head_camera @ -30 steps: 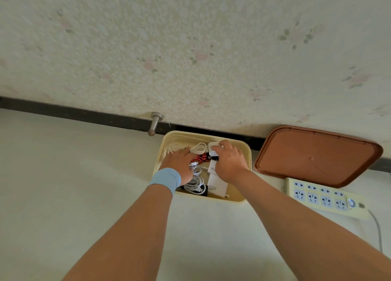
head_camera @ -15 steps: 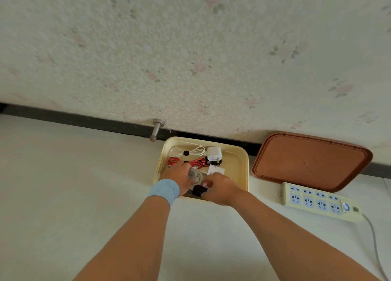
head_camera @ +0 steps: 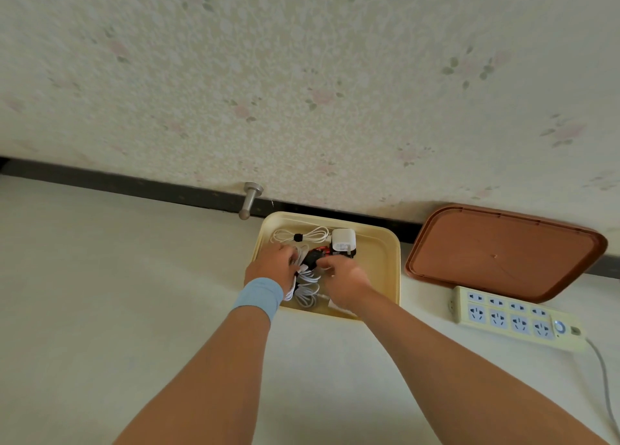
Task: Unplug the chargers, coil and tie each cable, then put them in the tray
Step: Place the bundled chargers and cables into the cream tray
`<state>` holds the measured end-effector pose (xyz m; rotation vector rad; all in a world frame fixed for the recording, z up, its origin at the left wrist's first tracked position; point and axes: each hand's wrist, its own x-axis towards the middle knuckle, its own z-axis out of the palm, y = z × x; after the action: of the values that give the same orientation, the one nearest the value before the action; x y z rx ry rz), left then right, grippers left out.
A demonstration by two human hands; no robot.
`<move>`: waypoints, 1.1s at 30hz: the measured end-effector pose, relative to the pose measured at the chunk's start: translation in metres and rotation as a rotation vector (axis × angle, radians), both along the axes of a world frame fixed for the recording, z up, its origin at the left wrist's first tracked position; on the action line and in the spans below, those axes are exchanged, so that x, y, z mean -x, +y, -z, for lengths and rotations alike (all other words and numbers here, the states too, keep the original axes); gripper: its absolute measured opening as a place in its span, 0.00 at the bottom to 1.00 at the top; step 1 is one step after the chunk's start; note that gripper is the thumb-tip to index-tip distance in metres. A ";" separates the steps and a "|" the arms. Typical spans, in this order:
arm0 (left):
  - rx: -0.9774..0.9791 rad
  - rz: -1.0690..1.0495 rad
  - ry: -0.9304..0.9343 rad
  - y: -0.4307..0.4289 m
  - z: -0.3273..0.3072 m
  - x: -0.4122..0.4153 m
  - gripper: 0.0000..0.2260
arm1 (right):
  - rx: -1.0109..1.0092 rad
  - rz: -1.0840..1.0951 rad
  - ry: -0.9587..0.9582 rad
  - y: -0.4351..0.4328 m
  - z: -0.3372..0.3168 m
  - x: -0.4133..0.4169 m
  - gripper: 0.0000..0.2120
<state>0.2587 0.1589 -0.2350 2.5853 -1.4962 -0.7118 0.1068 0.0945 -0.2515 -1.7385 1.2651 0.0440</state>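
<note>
One wide-angle camera, worn on the head, faces forward and down. The yellow tray (head_camera: pixel 380 270) sits at arm's reach, centre frame, before the papered wall (head_camera: pixel 302 75).

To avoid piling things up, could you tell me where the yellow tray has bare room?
Bare: the right side of the yellow tray, between white charger and rim. Crowded: its left half, with coiled white cables, left hand and right hand.
</note>
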 end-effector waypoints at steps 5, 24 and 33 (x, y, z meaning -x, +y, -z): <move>0.034 0.118 -0.052 0.001 -0.006 -0.007 0.12 | -0.006 -0.045 0.017 0.004 -0.008 0.004 0.20; 0.078 0.384 0.197 -0.119 -0.103 0.173 0.32 | 0.813 -0.022 0.574 -0.096 -0.124 0.179 0.30; 0.092 0.392 0.193 -0.133 -0.094 0.195 0.32 | 0.795 -0.120 0.645 -0.096 -0.121 0.182 0.31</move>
<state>0.0636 0.0254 -0.1411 2.1062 -1.9376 -0.8733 -0.0751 -0.0019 -0.1300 -2.6171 1.7876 0.2080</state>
